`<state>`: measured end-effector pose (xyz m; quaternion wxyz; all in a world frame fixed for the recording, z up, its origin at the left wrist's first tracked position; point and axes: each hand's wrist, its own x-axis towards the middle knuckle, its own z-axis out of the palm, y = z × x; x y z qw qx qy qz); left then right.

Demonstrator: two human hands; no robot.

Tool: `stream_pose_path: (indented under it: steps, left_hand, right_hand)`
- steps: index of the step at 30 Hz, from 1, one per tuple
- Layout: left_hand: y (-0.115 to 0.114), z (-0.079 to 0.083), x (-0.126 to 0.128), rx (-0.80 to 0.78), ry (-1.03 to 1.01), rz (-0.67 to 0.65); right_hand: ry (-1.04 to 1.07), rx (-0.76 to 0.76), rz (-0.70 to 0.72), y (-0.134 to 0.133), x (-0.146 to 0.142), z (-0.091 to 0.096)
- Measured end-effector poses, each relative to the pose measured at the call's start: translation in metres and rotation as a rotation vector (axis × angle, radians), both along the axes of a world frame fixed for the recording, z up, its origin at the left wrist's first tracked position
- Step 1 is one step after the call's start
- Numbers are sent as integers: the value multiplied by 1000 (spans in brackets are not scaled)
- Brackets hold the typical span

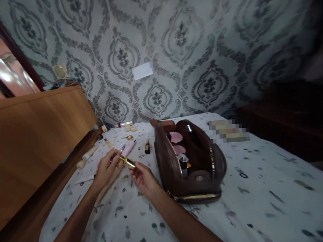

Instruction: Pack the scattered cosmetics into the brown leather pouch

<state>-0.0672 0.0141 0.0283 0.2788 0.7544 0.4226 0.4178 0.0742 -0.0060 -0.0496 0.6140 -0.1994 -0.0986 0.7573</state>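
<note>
A small shiny gold tube, which looks like a lipstick, is held between my two hands above the bed. My left hand pinches its upper left end, and my right hand grips the lower right end with the fingertips. Just beyond my left hand lies a pink tube. A dark bottle with a gold top stands on the sheet past my right hand. To the right, an unzipped brown bag holds pink round items and a silver-capped bottle.
Along the left lie a cream tube, a white stick-like item and a gold item. A silver tube rests near the wall. The wooden headboard borders the left side; a blurred-out item lies right of the bag.
</note>
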Motion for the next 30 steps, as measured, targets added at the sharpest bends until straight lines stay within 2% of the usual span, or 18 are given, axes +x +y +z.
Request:
stream_pose_path:
  steps: [7,13,18,23,26,30]
  left_hand:
    - [5,26,5,5,2,2]
    - [0,56,29,45,-117,-31]
    - [-7,86,63,77,-148,-102]
    - [-11,114,112,178,-95,-198]
    - [-10,121,140,238,-7,-284]
    - [-3,120,169,298,196,-415]
  right_hand:
    - [45,13,6,-1,1,1]
    - [54,31,15,-2,1,0]
    - [64,32,14,-1,0,-2]
    - [70,21,8,-1,-1,-2]
    - [73,23,11,-2,0,-3]
    - [82,31,13,-1,1,-4]
